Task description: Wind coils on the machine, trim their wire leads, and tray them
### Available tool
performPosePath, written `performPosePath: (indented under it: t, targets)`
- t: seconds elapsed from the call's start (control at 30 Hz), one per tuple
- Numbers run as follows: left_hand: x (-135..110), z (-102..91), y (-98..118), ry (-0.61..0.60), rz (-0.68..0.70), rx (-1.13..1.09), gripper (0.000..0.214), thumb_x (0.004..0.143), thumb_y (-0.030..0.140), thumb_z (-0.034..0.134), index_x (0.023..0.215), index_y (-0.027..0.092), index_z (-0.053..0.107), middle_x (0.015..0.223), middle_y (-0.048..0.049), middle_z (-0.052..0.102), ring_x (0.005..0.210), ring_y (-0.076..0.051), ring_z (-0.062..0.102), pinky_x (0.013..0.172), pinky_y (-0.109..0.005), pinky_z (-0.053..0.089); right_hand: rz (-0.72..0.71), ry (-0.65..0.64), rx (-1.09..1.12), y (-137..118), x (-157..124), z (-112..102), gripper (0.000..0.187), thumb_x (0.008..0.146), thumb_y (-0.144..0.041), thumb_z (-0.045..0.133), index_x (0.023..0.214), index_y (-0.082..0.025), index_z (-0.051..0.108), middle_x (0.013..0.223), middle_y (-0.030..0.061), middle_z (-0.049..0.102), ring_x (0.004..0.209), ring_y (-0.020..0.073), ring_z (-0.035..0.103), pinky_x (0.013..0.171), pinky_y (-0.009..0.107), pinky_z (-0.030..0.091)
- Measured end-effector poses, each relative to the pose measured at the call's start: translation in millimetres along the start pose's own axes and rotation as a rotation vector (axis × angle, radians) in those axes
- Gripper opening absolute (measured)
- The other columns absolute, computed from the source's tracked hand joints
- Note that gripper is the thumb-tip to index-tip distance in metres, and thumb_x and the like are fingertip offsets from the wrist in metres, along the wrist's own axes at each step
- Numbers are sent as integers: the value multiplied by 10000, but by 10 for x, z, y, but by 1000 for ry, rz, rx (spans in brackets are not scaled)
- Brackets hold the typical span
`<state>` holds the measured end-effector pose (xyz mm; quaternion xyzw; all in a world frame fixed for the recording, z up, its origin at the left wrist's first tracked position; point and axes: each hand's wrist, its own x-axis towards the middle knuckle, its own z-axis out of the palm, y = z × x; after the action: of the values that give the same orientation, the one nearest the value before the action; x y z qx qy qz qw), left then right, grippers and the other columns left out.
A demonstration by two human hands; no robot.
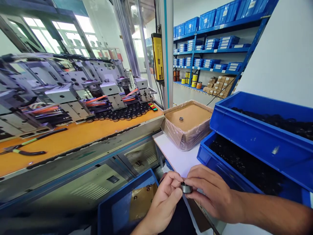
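Observation:
Low in the head view, my left hand (166, 199) and my right hand (212, 192) meet around a small metal ring (186, 189) with something dark at its top. The right thumb and fingers grip the ring from the right. On the other side, my left thumb and index finger pinch at its edge; their tips partly cover the dark part. A wrapped carton (171, 129) stands just beyond the hands, with one small round part (181, 118) lying on its brown cardboard surface.
Stacked blue bins (254, 138) of black parts stand on the right. Another blue bin (104, 209) sits low left, holding a few small pieces. Pliers (31, 143) and rows of round parts (122, 114) lie on the orange bench (88, 133), before machine fixtures (65, 94).

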<state>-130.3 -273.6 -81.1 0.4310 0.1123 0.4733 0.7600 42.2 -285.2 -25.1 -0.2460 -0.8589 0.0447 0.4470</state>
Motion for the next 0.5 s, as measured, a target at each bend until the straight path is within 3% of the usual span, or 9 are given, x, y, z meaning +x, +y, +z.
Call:
performPosePath:
  t: [0.17, 0.3, 0.4, 0.43, 0.5]
  targets:
    - [-23, 29, 38, 33, -18, 149, 263, 843, 440, 702, 941, 217, 601, 845, -3, 605, 807, -127, 540, 758, -241, 411, -13, -32, -36, -33, -9, 10, 217, 977, -85, 471, 1174, -72, 560, 938, 121, 658, 890, 205, 621, 785, 366, 582]
    - [0, 28, 177, 80, -43, 400, 265, 796, 403, 739, 851, 185, 598, 771, -1, 593, 703, -122, 525, 671, -234, 421, 23, -108, -141, -24, -67, 22, 236, 1009, -149, 450, 1207, -92, 565, 987, 115, 669, 936, 198, 655, 827, 318, 585]
    - [143, -172, 541, 185, 82, 958, 155, 773, 284, 742, 776, 175, 632, 823, -35, 682, 746, -160, 606, 712, -263, 475, 2, -142, -350, 170, -161, -99, 315, 1001, -301, 524, 1244, -106, 572, 1111, 124, 659, 1035, 215, 654, 890, 299, 576]
    - [205, -295, 732, 261, 134, 1176, 116, 774, 247, 735, 762, 177, 643, 881, -46, 712, 803, -179, 639, 764, -279, 493, -3, -138, -409, 282, -201, -173, 343, 991, -348, 544, 1243, -119, 582, 1142, 121, 652, 1051, 219, 653, 906, 298, 573]
    - [336, -610, 1182, 438, 176, 1357, 30, 820, 191, 676, 845, 175, 671, 952, -61, 725, 912, -210, 653, 872, -329, 491, 18, -117, -490, 558, -299, -352, 350, 980, -401, 550, 1225, -157, 604, 1161, 103, 651, 1043, 222, 662, 923, 308, 570]
